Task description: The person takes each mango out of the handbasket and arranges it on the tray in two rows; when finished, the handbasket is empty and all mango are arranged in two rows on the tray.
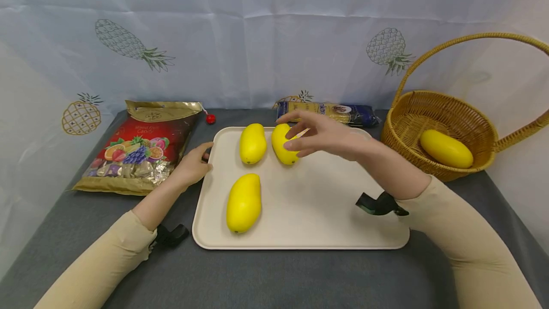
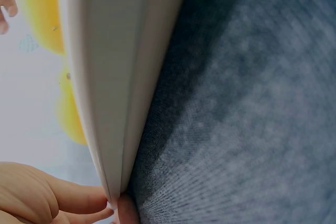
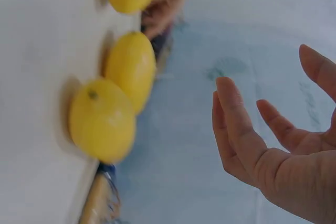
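Note:
Three yellow mangoes lie on the cream tray point(image 1: 326, 209): a back left one point(image 1: 252, 144), a back middle one point(image 1: 279, 142) and a front one point(image 1: 244, 203). At the tray's left edge, my left hand point(image 1: 193, 167) pinches the rim, with thumb and fingers on either side of it in the left wrist view. My right hand point(image 1: 323, 136) hovers over the back of the tray, palm empty and fingers spread in a loose curve. It partly covers the back middle mango in the head view; the right wrist view shows the fingers point(image 3: 239, 121) apart from the fruit.
A wicker basket point(image 1: 399, 144) with a tall handle stands at the right, another mango point(image 1: 446, 149) inside. Left of the tray lies a candy bag point(image 1: 137, 151). Behind it are a pasta packet point(image 1: 360, 114) and a small red ball point(image 1: 210, 118). A pineapple-print cloth point(image 1: 257, 61) hangs at the back.

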The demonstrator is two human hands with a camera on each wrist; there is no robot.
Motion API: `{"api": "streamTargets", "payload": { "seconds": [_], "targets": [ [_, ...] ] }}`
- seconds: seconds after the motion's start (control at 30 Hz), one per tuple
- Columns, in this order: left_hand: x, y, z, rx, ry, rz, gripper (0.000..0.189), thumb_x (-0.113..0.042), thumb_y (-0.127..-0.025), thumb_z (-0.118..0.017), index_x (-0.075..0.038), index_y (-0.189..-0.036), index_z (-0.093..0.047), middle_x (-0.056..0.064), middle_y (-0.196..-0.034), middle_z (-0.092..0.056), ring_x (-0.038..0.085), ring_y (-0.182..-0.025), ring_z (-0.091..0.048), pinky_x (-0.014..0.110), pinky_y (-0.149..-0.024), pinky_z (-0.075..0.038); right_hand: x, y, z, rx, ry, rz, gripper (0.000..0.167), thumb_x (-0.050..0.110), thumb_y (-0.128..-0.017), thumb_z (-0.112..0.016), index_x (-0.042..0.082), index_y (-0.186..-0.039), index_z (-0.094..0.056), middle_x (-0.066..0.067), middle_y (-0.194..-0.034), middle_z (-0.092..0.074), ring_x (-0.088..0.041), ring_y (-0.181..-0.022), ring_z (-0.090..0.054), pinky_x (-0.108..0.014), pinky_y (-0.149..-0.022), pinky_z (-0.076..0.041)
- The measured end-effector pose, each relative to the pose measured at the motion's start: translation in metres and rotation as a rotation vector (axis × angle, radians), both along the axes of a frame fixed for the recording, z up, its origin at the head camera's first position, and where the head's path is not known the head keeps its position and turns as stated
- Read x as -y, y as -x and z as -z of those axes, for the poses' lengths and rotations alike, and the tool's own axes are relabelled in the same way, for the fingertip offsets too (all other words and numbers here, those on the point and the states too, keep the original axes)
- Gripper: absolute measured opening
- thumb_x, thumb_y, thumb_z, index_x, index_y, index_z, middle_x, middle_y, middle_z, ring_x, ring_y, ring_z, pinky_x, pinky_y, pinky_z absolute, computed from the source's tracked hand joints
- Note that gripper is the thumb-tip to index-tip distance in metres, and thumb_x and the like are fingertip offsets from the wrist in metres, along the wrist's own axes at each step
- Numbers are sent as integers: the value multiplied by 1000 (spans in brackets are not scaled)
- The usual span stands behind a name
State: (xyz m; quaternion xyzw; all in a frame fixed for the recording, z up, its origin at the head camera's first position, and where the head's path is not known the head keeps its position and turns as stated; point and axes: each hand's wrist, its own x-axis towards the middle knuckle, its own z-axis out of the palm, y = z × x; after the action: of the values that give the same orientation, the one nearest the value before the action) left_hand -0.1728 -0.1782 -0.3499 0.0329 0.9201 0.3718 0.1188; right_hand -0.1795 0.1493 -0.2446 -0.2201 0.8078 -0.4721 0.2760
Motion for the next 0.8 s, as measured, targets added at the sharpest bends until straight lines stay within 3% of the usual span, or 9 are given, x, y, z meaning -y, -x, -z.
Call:
{"api": "streamTargets", "payload": {
  "seconds": [0.13,0.33,0.6,0.8],
  "targets": [
    [1,-1,0,8,3,4,66,1,-90,-50,6,-152,-27,30,-118,-50,36,-96,-54,35,-78,-49,-31,1,-25,-85,4,97,54,25,-96,-62,22,-146,-40,-12,-136,-51,-27,-118,-59,-41,-96,-55],
    [1,0,0,3,7,-4,65,0,-90,-50,5,-152,-28,29,-119,-51,36,-97,-54,36,-80,-49,-84,8,-48,-204,-50,221,50,28,-98,-59,23,-145,-42,0,-136,-50,-13,-115,-61,-24,-90,-55],
    [2,0,2,12,-2,-10,65,0,-90,-49,4,-152,-28,28,-120,-50,34,-98,-54,34,-81,-50,-175,44,-37,-231,-72,226,40,16,-103,-48,21,-142,-45,15,-131,-55,-3,-111,-62,-19,-85,-55],
    [2,1,3,11,-8,-7,66,0,-90,-49,4,-152,-28,27,-119,-49,32,-96,-54,32,-79,-50,-234,67,-26,-194,-205,202,38,19,-106,-40,23,-144,-39,23,-124,-55,3,-105,-63,-14,-85,-53]
  ]
}}
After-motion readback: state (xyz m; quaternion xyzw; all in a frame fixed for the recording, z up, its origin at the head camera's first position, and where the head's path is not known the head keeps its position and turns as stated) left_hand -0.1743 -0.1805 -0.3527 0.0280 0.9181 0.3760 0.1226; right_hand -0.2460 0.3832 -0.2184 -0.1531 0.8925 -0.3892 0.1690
